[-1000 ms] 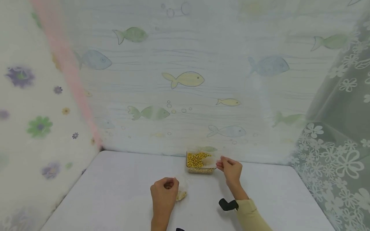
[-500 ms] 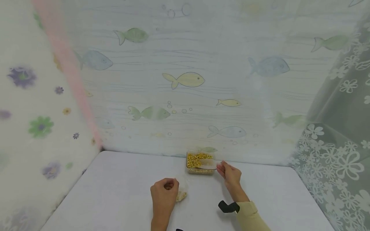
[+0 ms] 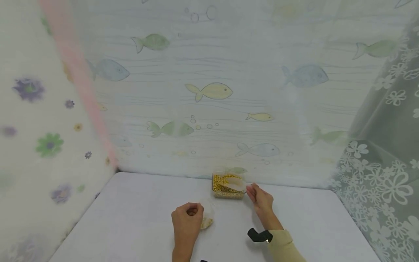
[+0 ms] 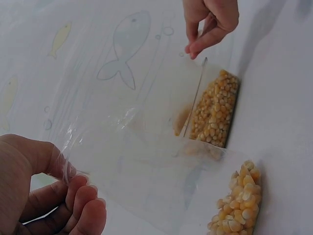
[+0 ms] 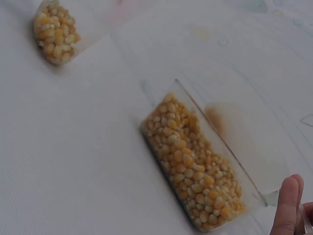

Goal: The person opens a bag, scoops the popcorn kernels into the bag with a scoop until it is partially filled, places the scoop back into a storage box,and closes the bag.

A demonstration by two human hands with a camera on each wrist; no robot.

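My left hand (image 3: 187, 222) pinches the top edge of a clear plastic bag (image 4: 132, 156), which stands on the table with corn kernels (image 4: 239, 203) gathered at its bottom. Farther back, my right hand (image 3: 262, 202) holds the handle of a translucent white scoop (image 3: 236, 183) between thumb and fingers. The scoop lies over the clear rectangular container (image 3: 228, 195), its bowl above the corn kernels in it. Through the scoop's wall a brownish-yellow patch (image 5: 213, 117) shows in the right wrist view. The right fingers (image 5: 285, 205) are just beyond the container's right end.
A white-covered table (image 3: 140, 203) carries the bag and the container. Behind it hangs a curtain (image 3: 209, 109) printed with fish, close to the container's back. Flowered sheets stand at the left (image 3: 49, 145) and right (image 3: 389, 189).
The right hand has dropped slightly, and the scoop has turned from tipped down into the kernels to nearly level. The left hand and the bag have stayed almost still.
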